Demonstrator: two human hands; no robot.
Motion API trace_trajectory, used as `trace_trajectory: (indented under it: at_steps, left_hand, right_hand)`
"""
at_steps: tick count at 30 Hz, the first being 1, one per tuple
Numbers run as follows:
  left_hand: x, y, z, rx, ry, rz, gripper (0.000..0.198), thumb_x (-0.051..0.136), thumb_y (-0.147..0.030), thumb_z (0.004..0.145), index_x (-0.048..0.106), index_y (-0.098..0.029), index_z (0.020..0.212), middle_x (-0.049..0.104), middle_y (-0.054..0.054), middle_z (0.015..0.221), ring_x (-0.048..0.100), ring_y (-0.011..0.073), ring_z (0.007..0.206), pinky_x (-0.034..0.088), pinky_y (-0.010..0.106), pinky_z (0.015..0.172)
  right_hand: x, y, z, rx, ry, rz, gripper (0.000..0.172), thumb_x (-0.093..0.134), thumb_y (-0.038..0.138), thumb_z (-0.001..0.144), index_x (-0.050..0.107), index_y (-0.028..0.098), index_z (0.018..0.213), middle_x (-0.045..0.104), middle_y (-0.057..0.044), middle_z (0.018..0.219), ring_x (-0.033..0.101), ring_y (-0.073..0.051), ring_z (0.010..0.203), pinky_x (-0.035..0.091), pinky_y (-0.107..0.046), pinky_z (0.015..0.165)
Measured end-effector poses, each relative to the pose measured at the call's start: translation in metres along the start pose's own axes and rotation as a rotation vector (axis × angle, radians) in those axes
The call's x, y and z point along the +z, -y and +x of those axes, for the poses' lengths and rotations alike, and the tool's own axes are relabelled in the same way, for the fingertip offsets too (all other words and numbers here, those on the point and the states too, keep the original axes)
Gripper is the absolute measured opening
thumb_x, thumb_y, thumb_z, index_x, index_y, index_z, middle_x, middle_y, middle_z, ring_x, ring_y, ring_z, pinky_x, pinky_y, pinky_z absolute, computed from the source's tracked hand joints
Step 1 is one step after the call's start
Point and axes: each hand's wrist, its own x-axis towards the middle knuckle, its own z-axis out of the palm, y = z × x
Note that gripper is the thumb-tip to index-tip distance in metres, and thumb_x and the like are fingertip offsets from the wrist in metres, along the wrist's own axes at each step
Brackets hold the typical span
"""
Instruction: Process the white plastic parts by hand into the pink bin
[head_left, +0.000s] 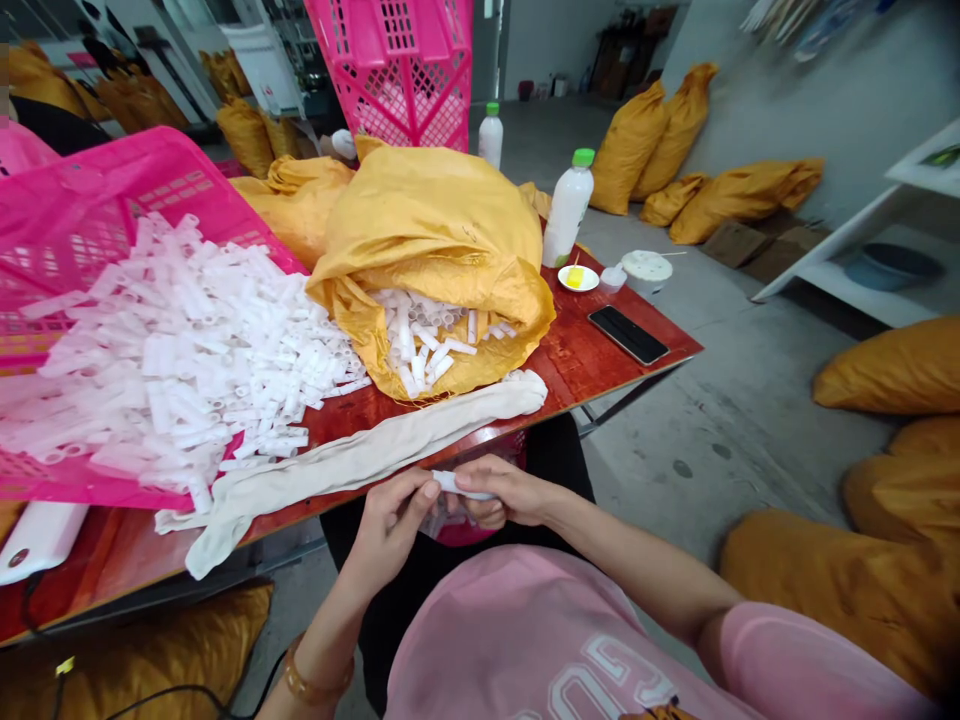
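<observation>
Over my lap, just off the table's front edge, a short white plastic tube (452, 482) is held between both hands. My right hand (501, 490) is closed round it, thumb along the top. My left hand (396, 512) pinches at the tube's other end with thumb and fingertips. More white pieces show dimly below the hands, partly hidden. Similar tubes (202, 340) lie heaped in and spilling from a tipped pink basket (112, 190). An orange-yellow woven sack (442, 210) lies with its mouth towards me, with more tubes inside.
A rolled off-white cloth (375, 445) lies along the front of the red table (570, 355). At the right are a phone (628, 334), a small dish (578, 278), a lidded tub (646, 268) and a white bottle (568, 210). Full sacks (840, 590) stand on the floor.
</observation>
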Motion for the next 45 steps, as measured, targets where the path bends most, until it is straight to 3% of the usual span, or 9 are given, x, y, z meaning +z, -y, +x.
trace_trajectory:
  at_steps: [6, 10, 19, 25, 30, 33, 38, 42, 45]
  left_hand:
    - [-0.001, 0.009, -0.003, 0.064, 0.017, 0.161, 0.018, 0.050, -0.024, 0.103, 0.062, -0.018, 0.091, 0.061, 0.000, 0.079, 0.056, 0.0118, 0.071, 0.044, 0.022, 0.068]
    - [-0.006, 0.009, -0.001, 0.044, 0.123, 0.177, 0.018, 0.050, -0.025, 0.103, 0.064, -0.019, 0.094, 0.063, 0.000, 0.080, 0.056, 0.0120, 0.071, 0.045, 0.022, 0.069]
    - [-0.012, 0.017, -0.003, -0.026, 0.218, 0.121, 0.025, 0.049, -0.032, 0.104, 0.063, -0.018, 0.088, 0.061, 0.000, 0.076, 0.054, 0.0128, 0.068, 0.043, 0.023, 0.066]
    - [-0.005, 0.023, -0.009, -0.018, 0.138, 0.119, 0.024, 0.046, -0.031, 0.104, 0.063, -0.018, 0.092, 0.063, 0.004, 0.084, 0.060, 0.0150, 0.076, 0.047, 0.026, 0.073]
    - [0.013, 0.027, -0.019, -0.047, 0.169, 0.170, 0.024, 0.057, -0.038, 0.097, 0.067, -0.017, 0.093, 0.065, 0.005, 0.086, 0.059, 0.0156, 0.074, 0.047, 0.025, 0.067]
    - [-0.018, 0.041, -0.016, -0.112, 0.203, 0.274, 0.024, 0.059, -0.038, 0.096, 0.070, -0.018, 0.105, 0.068, 0.001, 0.078, 0.059, 0.0132, 0.064, 0.047, 0.022, 0.059]
    - [-0.129, 0.078, -0.005, -0.289, -0.294, 0.741, 0.032, 0.042, -0.018, 0.095, 0.067, -0.012, 0.114, 0.066, 0.014, 0.103, 0.063, 0.0240, 0.088, 0.050, 0.038, 0.083]
    - [-0.170, 0.104, 0.011, -0.265, -0.291, 0.833, 0.022, 0.052, -0.012, 0.080, 0.069, -0.015, 0.093, 0.062, 0.014, 0.092, 0.058, 0.0332, 0.096, 0.044, 0.047, 0.091]
    - [-0.170, 0.116, 0.024, -0.221, -0.268, 0.829, 0.012, 0.052, -0.011, 0.076, 0.062, -0.018, 0.074, 0.059, 0.013, 0.080, 0.057, 0.0347, 0.092, 0.043, 0.048, 0.088]
  right_hand:
    - [-0.003, 0.014, 0.003, -0.205, -0.091, -0.642, 0.036, 0.044, 0.046, 0.104, 0.061, 0.015, 0.094, 0.057, -0.001, 0.077, 0.051, -0.012, 0.066, 0.040, -0.025, 0.064]
    - [-0.002, 0.034, 0.003, -0.187, -0.036, -1.069, 0.019, 0.049, 0.026, 0.100, 0.061, 0.015, 0.090, 0.053, 0.001, 0.074, 0.048, -0.012, 0.067, 0.034, -0.024, 0.064]
    - [-0.006, 0.016, 0.009, -0.177, -0.017, -0.836, 0.024, 0.053, 0.028, 0.094, 0.050, 0.017, 0.073, 0.039, 0.007, 0.059, 0.036, -0.007, 0.053, 0.027, -0.020, 0.053]
    - [0.009, -0.016, 0.005, -0.035, -0.119, -0.302, 0.038, 0.034, 0.050, 0.104, 0.052, 0.018, 0.097, 0.061, 0.000, 0.071, 0.052, -0.012, 0.053, 0.044, -0.024, 0.056]
    - [-0.003, -0.047, -0.006, -0.038, -0.209, -0.571, 0.027, 0.056, 0.045, 0.098, 0.057, 0.020, 0.108, 0.064, -0.005, 0.100, 0.060, -0.019, 0.088, 0.049, -0.031, 0.081]
    - [-0.025, -0.065, -0.005, 0.007, -0.200, -0.840, 0.023, 0.049, 0.032, 0.099, 0.058, 0.020, 0.115, 0.066, -0.009, 0.111, 0.062, -0.025, 0.102, 0.049, -0.038, 0.092]
    - [-0.051, -0.061, -0.008, 0.175, -0.232, -1.171, 0.060, 0.065, 0.027, 0.086, 0.050, 0.016, 0.144, 0.052, -0.020, 0.146, 0.050, -0.034, 0.135, 0.038, -0.050, 0.113]
    - [-0.062, -0.006, 0.001, 0.094, -0.125, -1.058, 0.037, 0.059, 0.036, 0.096, 0.062, 0.015, 0.127, 0.072, -0.013, 0.112, 0.070, -0.025, 0.099, 0.055, -0.038, 0.089]
    - [-0.077, 0.045, 0.027, -0.111, -0.304, -1.286, 0.027, 0.045, 0.030, 0.104, 0.065, 0.014, 0.110, 0.072, -0.007, 0.089, 0.068, -0.018, 0.076, 0.054, -0.030, 0.072]
